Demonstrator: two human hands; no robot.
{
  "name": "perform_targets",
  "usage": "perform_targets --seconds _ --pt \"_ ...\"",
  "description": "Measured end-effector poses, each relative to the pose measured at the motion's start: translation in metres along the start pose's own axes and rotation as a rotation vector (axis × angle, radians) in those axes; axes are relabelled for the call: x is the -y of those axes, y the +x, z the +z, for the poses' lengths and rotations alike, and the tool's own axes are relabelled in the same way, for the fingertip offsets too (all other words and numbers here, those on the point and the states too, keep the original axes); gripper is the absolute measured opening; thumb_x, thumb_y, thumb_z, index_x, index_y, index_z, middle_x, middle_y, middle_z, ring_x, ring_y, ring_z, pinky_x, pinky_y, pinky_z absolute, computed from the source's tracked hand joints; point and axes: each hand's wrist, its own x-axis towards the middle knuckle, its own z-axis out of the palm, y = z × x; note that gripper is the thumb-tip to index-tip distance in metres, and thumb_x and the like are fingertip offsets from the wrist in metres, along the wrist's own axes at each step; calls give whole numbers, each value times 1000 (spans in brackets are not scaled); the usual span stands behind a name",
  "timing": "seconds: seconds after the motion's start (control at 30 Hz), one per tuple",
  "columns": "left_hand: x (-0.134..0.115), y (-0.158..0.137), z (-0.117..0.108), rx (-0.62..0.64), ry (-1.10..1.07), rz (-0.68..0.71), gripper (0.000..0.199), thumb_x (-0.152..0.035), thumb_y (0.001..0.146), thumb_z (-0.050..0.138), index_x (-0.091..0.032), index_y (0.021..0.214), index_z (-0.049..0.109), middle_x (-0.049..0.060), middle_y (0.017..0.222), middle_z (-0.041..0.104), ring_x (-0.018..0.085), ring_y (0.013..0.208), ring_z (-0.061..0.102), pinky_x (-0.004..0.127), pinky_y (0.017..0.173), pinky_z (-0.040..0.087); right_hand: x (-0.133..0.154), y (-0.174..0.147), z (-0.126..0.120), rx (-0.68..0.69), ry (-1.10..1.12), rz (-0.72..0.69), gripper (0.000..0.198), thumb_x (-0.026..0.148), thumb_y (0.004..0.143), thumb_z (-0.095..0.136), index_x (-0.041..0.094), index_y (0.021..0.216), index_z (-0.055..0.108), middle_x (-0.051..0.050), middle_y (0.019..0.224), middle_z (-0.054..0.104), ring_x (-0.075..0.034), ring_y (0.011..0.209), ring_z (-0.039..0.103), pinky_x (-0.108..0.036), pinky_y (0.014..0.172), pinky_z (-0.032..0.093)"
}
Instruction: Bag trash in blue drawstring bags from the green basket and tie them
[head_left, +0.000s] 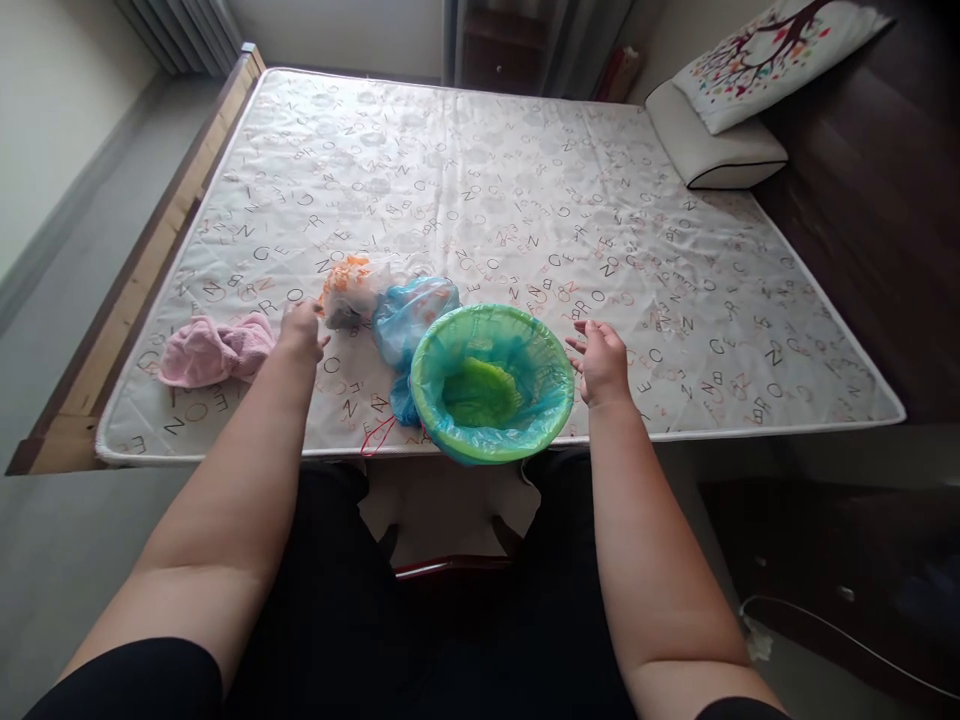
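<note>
A green trash can (491, 450) stands at the mattress's near edge, lined with a thin blue plastic bag (540, 385) folded over its rim. Just right of the rim is my right hand (604, 362), open, its fingers spread and holding nothing. My left hand (301, 328) hovers over the left part of the mattress with fingers apart, close to a crumpled clear plastic bag with orange print (352, 290); whether a fingertip touches it I cannot tell. Between that bag and the can lies a blue plastic bag with contents (412, 315), its red drawstring (379, 437) trailing toward the edge.
A pink cloth (214, 350) lies on the left, partly behind my left forearm. The letter-print mattress (495, 190) has a wooden bed rail (150, 250) along its left side. A white cushion (712, 135) and a tree-print pillow (780, 60) are at the far right.
</note>
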Motion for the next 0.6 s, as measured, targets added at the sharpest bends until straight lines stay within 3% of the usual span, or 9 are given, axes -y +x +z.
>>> perform_targets --seconds 0.07,0.17,0.3,0.37,0.47,0.6 --pt "14 10 -6 -24 -211 -168 49 -32 103 48 -27 151 46 10 154 47 27 135 49 43 102 57 0 2 -2 -39 13 3 38 59 90 57 25 107 62 -10 144 66 -25 117 73 -32 77 57" --pt "28 22 -6 44 -422 -249 44 -24 95 59 -31 138 61 9 144 55 25 128 57 46 105 57 2 2 -4 -62 52 17 34 57 93 55 26 105 60 -9 140 67 -23 112 73 -30 74 56" --pt "30 29 7 137 -718 -295 23 -21 98 48 -25 110 68 11 116 68 25 108 69 45 99 62 9 -1 -3 -83 169 37 27 50 96 55 25 102 61 -7 132 68 -18 101 74 -27 70 55" --pt "25 28 14 116 -829 -324 21 -21 100 44 -23 98 65 11 106 71 25 104 72 43 96 63 13 -4 -2 -96 215 62 22 44 98 54 24 100 62 -6 126 69 -16 94 73 -26 69 54" --pt "18 23 22 16 -870 -276 18 -19 99 45 -23 90 60 9 102 74 23 110 72 44 102 62 17 -7 0 -96 255 100 19 38 99 51 23 97 63 -4 120 70 -14 90 71 -25 68 53" --pt "1 9 21 -94 -790 -56 12 -16 95 52 -24 94 61 5 119 76 21 128 68 46 111 58 22 -8 2 -100 308 143 18 36 100 51 23 95 62 -3 117 70 -13 87 70 -25 68 52"
